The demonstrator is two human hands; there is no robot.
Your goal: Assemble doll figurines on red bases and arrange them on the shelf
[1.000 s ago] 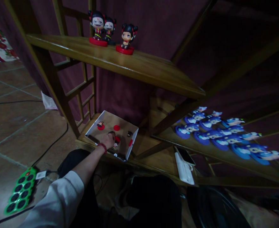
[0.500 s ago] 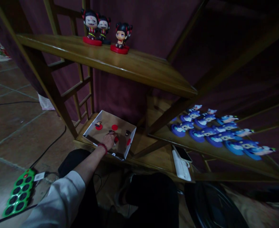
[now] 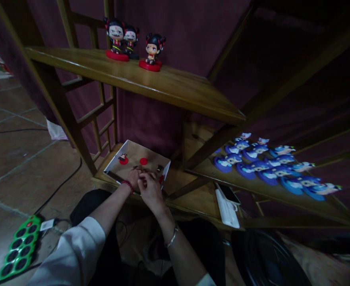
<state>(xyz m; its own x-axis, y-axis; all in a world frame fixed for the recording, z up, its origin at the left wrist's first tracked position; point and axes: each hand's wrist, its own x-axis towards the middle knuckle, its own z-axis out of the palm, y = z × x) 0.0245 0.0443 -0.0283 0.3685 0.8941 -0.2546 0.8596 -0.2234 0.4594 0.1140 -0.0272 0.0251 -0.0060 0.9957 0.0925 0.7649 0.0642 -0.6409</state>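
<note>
Two hands meeting over a shallow box

Fingers, left hand (image 3: pixel 134 176): curled downward; grip hidden, cannot tell. Fingers, right hand (image 3: pixel 151 191): bent, thumb near forefinger, over the left fingertips; whether they pinch anything cannot be told. The overlap suggests both work at one spot.

Box (image 3: pixel 115 159), white-walled: around the fingers, on the lower shelf (image 3: pixel 179 180). Its walls probably keep small parts together.

Contents, clock-face from the hands:
- 10 o'clock: small figure (image 3: pixel 122 157), on a red base.
- 12: red disc (image 3: pixel 143 161), flat.
- 2: dark piece (image 3: pixel 159 168).

Beyond:
- 12: three black-haired figures (image 3: pixel 151 49) on the upper shelf (image 3: pixel 133 77), spaced perhaps for display.
- 3: blue figures (image 3: pixel 254 167), in rows.
</note>
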